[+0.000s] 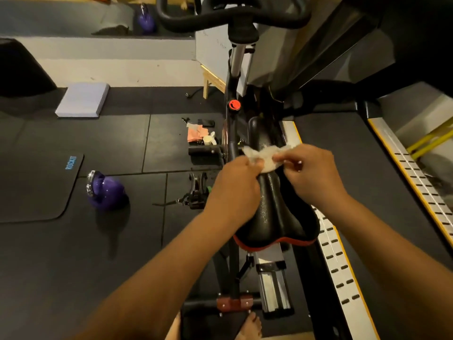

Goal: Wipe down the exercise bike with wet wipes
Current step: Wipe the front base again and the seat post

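A purple kettlebell [105, 190] stands on the black tiled floor [122, 143] under dim light; a dark mat [36, 190] lies just left of it, a white pad [83, 99] beyond it.

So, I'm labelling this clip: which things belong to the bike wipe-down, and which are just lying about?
In the job: wet wipe, pinched by left hand and right hand; saddle; handlebar.
Lying about: purple kettlebell; white pad; black mat.

You are standing behind the saddle [274, 212], with the handlebars [232, 15] lying ahead of it. Your left hand [235, 185] and right hand [311, 173] are holding a wet wipe [264, 157] between them above the saddle's nose. A kettlebell [105, 190] is sitting well left of the saddle, just beside a mat [36, 187]; a treadmill [367, 168] is lying along the right.
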